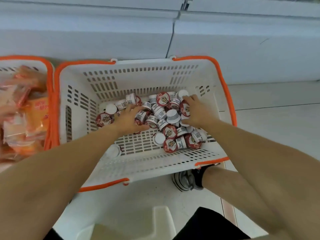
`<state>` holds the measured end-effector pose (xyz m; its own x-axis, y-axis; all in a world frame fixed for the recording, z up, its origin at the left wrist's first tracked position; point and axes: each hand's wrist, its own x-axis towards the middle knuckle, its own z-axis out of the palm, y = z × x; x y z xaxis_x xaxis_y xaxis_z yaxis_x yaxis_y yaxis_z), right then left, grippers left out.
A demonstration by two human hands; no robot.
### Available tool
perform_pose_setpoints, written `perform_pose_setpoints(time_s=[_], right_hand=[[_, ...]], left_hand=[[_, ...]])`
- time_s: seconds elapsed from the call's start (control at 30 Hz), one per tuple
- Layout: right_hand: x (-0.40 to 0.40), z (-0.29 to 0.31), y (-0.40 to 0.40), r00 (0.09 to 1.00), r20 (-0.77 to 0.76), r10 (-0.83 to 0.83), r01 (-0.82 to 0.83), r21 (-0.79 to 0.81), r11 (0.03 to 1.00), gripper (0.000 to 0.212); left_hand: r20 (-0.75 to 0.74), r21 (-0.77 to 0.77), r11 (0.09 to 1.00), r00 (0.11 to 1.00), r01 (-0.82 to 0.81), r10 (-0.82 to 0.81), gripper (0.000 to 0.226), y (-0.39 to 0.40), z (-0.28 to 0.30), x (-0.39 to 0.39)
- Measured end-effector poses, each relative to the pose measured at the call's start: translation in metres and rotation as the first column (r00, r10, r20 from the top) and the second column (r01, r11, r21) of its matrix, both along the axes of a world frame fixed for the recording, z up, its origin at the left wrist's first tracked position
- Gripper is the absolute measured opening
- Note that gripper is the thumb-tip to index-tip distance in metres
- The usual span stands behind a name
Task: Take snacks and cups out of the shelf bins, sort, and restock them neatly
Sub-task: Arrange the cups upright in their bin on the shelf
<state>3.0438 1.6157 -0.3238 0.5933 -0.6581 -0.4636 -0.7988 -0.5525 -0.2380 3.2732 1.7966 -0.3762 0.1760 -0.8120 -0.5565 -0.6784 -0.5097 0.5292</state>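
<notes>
**Both hands in the cups**

While the left hand (129,118) lies spread and loose on the cups (161,116), the right hand (194,112) curls over some at the basket's (138,78) far right corner. Snacks (22,118) fill the left basket (49,75).

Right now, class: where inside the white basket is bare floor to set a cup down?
Bare slotted floor lies toward the near wall, between the left hand and the lone cup at the near-left. The far and right parts, around the right hand, are crowded with cups.
</notes>
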Motion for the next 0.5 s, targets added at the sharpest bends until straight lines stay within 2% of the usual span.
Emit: perform_pose_setpoints(time_s=[0.1, 0.2, 0.27, 0.37, 0.43, 0.5], right_hand=[[0.011, -0.003, -0.005, 0.991, 0.107, -0.075, 0.067, 0.082, 0.994, 0.063], [0.021, -0.003, -0.005, 0.999, 0.037, 0.005, -0.008, 0.076, 0.997, 0.039], [0.025, -0.006, -0.003, 0.998, -0.032, 0.054, -0.052, 0.055, 0.997, 0.044], [0.023, -0.01, 0.004, 0.991, -0.108, 0.082, -0.069, 0.121, 0.99, 0.068], [0.023, -0.015, 0.012, 0.979, -0.129, 0.159, -0.155, 0.042, 0.987, 0.075], [0.025, -0.02, 0.022, 0.954, -0.161, 0.254, -0.268, -0.07, 0.961, 0.072]], left_hand=[[0.137, 0.013, 1.0, 0.991, 0.003, -0.005, 0.091, -0.007, -0.017, -0.012], [0.25, -0.046, 0.999, 0.968, -0.006, 0.018, 0.078, -0.011, -0.028, -0.016], [0.28, -0.094, 0.996, 0.96, 0.004, 0.023, 0.069, -0.013, -0.033, -0.019], [0.291, -0.167, 0.986, 0.956, 0.006, 0.044, 0.057, -0.013, -0.04, -0.02], [0.259, -0.186, 0.982, 0.966, 0.028, 0.022, 0.055, -0.008, -0.041, -0.017], [0.227, -0.197, 0.977, 0.973, 0.084, -0.039, 0.051, 0.002, -0.041, -0.012]])
